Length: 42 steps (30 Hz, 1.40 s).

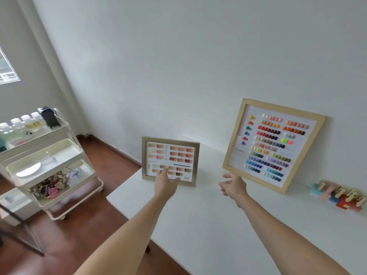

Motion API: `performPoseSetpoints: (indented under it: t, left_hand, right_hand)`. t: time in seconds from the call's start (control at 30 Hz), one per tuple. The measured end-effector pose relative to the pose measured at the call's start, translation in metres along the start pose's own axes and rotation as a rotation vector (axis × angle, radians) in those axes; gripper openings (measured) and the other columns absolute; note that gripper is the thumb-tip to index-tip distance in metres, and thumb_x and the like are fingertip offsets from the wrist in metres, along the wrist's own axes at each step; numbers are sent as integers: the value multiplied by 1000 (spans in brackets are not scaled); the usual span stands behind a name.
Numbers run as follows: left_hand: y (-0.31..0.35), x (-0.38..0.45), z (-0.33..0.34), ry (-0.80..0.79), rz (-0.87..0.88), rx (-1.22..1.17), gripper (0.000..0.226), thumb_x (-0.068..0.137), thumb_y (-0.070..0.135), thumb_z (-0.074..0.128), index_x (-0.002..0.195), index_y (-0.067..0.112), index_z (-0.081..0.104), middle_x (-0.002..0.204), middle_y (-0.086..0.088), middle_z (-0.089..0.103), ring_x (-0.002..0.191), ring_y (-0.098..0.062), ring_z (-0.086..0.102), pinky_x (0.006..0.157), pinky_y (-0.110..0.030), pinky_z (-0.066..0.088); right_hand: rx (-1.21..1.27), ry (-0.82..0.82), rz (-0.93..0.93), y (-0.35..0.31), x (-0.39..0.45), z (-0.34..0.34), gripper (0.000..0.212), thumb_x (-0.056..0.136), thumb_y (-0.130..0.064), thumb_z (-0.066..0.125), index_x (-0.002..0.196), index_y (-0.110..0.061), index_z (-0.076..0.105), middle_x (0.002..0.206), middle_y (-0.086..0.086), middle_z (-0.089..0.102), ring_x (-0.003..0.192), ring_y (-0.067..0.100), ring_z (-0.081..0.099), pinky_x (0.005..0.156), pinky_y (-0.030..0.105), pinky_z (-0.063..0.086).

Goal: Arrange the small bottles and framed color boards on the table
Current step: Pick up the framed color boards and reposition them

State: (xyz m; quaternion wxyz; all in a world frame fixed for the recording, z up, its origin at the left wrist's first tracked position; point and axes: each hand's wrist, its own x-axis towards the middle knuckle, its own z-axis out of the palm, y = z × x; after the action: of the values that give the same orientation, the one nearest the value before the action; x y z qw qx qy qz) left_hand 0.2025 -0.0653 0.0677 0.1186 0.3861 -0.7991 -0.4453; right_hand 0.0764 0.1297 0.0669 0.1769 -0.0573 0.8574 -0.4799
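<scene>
I reach both arms out over the white worktop (198, 225). My left hand (165, 182) is stretched toward the small framed color board (170, 160), fingers extended and loosely spread; from here they overlap its lower edge, but I cannot tell whether they touch it. That board stands upright near the worktop's left end, showing mostly peach, orange and brown swatches. My right hand (233, 185) hangs just in front of the lower left corner of the large framed color board (273, 144), fingers relaxed and slightly curled, holding nothing. The large board, in a pale wooden frame, leans tilted against the wall, its rows of swatches running through many colors. Further right, along the wall, a row of small bottles (339, 194) with gold caps sits on the worktop. On the wooden floor to my left stands a white three-tier cart (51, 155) carrying jars and odds and ends.
</scene>
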Motion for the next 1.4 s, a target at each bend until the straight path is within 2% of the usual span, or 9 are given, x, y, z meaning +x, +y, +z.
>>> performPoseSetpoints:
  t: [0.2,0.33,0.5,0.7,0.8,1.0,1.17,1.27,1.4]
  left_hand:
    - [-40,33,-50,52,-33,3,61,91,26,62,145,12,36,146,-13,40,133,-29,42,111,-42,37]
    - [-56,59,-64,83,-25,-26,57,95,22,55,146,13,32,146,-14,36,131,-30,42,109,-41,36]
    - [-68,96,-69,112,6,-33,59,97,20,49,150,17,23,147,-14,35,133,-28,39,108,-38,34]
    - [-77,146,-66,76,73,59,71,94,17,47,151,35,8,144,-9,34,126,-27,44,90,-29,33]
    - [-80,168,-59,52,150,85,83,92,7,44,146,49,-1,136,0,35,126,-20,38,90,-31,33]
    - [-102,196,-47,5,263,184,87,91,-4,42,150,34,-10,143,-12,32,111,-16,41,92,-27,35]
    - [-116,224,-44,64,256,86,75,99,11,37,144,58,0,121,7,38,95,3,50,93,-30,41]
    - [-125,246,-44,40,308,107,85,94,-1,40,144,58,3,114,9,40,95,5,52,88,-28,42]
    - [-111,284,-40,-46,386,107,80,95,4,39,142,60,7,112,12,42,98,7,52,85,-23,42]
  right_hand:
    - [-38,-24,-52,-16,-5,60,45,85,-8,63,128,-12,51,88,11,68,90,28,65,88,43,56]
    - [-70,-10,-101,-21,10,84,54,88,-9,60,137,-18,41,86,10,67,86,26,64,82,38,55]
    - [-141,72,-231,-26,44,113,70,91,-10,58,147,-29,21,125,21,52,114,33,54,98,46,47]
    - [-147,78,-408,-18,81,141,82,93,-10,53,148,-42,0,134,17,42,112,26,51,89,32,42]
    - [-162,64,-463,-14,95,147,85,94,-8,52,147,-47,-3,135,15,40,113,25,55,93,40,50]
    - [-179,73,-474,-3,109,154,88,93,-4,52,145,-50,-3,125,9,49,96,9,55,87,40,56]
    - [-236,93,-470,6,121,158,92,90,1,54,147,-46,0,110,3,53,80,4,59,77,26,58]
    - [-257,133,-443,6,128,159,93,88,4,56,149,-43,3,103,-7,48,81,-4,56,75,16,56]
    - [-256,197,-403,3,147,153,96,87,5,58,148,-43,3,109,-2,53,85,2,59,78,20,59]
